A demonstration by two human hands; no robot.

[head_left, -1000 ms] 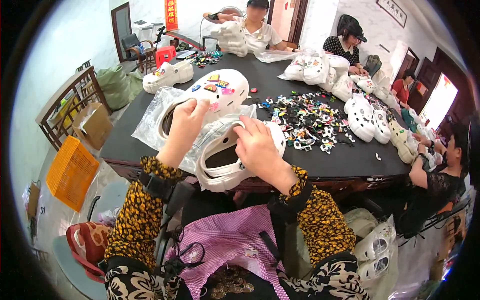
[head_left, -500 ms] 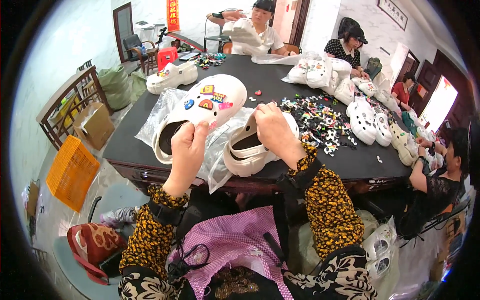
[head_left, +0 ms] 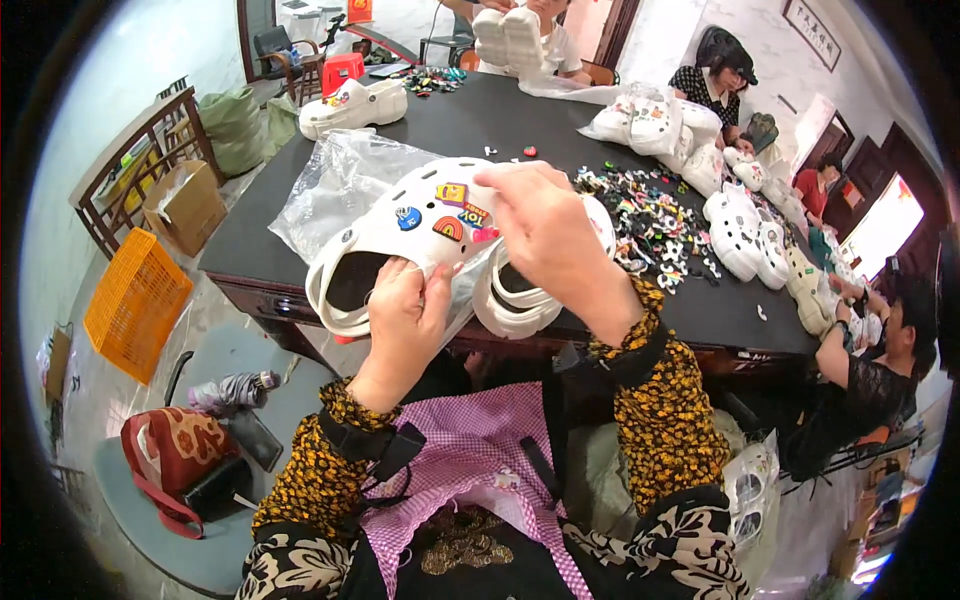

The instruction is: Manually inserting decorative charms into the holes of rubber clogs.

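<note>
White foam clog (head_left: 400, 235) — smooth, rounded and thick-soled — is lifted above the near edge of the dark table (head_left: 300, 215), held between both my hands. Its perforated upper carries small colourful charms (head_left: 452, 212): a yellow square, a blue round one, a rainbow arch and a pink piece. My left hand (head_left: 405, 315) grips the heel opening from below, thumb and fingers curled around the rim and the heel strap. My right hand (head_left: 545, 235) comes over the toe end, fingers bent and pressed together on the upper near the charms; whether a charm sits pinched between the fingertips I cannot tell.

A second white clog (head_left: 525, 290) lies just behind and to the right of the first, partly under my right wrist, resting on crinkled clear plastic bags (head_left: 340, 180) spread on the tabletop. Further right, a scattered heap of tiny mixed-colour charms (head_left: 650, 215) covers the table. Beyond it, more white clogs (head_left: 740, 235) sit in rows, and another pair (head_left: 355, 105) stands at the far left corner.

My sleeves are yellow with black mottling — below them a pink checked apron (head_left: 470, 450). On the floor to the left stand an orange plastic crate (head_left: 135, 300) and a cardboard box (head_left: 185, 205). Other people sit around the table's far and right sides.
</note>
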